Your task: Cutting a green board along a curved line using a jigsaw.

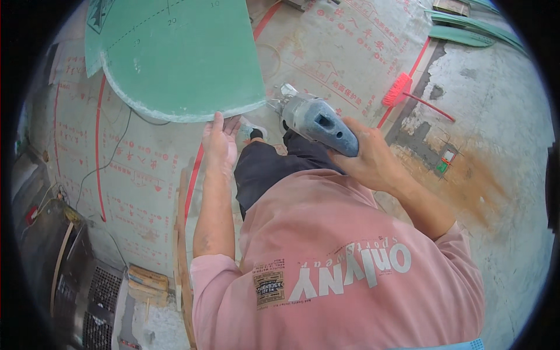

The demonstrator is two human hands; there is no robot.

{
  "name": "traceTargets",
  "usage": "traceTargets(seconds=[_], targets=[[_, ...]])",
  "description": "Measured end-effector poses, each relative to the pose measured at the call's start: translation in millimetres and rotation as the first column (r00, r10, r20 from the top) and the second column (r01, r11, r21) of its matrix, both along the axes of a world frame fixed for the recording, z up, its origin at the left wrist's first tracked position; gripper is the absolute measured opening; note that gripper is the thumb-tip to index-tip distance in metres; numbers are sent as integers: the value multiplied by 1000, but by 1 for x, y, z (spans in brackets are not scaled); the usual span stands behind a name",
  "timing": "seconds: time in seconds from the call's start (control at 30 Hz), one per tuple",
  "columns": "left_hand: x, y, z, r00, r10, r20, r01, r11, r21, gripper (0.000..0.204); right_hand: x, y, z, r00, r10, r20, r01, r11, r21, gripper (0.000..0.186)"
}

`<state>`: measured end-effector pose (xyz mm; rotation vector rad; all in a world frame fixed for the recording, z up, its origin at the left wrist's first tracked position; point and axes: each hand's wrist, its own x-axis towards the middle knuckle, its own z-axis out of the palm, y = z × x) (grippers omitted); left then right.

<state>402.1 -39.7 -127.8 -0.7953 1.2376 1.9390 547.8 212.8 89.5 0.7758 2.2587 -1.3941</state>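
A large green board (181, 55) with dashed pencilled lines and a rounded, white-dusted edge fills the upper left. My left hand (221, 146) holds it at that curved lower edge, thumb in front and fingers partly hidden behind. My right hand (367, 157) grips a dusty grey-blue power tool (318, 122), apparently a jigsaw, by its body. The tool's metal head points up-left and sits just beside the board's lower right edge; whether they touch I cannot tell. My legs and shoes are below the board and tool.
Protective sheeting (350, 46) with red stripes covers much of the floor. A red brush (398, 88) lies at right near green offcuts (466, 35) and patchy concrete. Cables (102, 166) run across the left, near wood strips (181, 233), stacked boards (149, 280) and dark grated metal (105, 289) at lower left.
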Motion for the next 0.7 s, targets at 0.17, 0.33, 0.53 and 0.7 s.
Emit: traceTargets(seconds=[0.17,0.33,0.53,0.7], targets=[[-6,-11,0,992,-109,-64,114,990,79,28,-12,-27,9,995,-100,30,99,995,28,42],[-14,-21,-4,966,-245,-82,254,960,118,31,-14,-54,7,964,-250,93,253,967,-25,39],[-22,-24,-2,938,-334,-94,344,929,133,34,-19,-74,3,945,-295,140,296,955,10,44],[-24,-28,-4,927,-366,-81,374,919,123,35,-26,-79,1,933,-320,166,325,946,-9,47]])
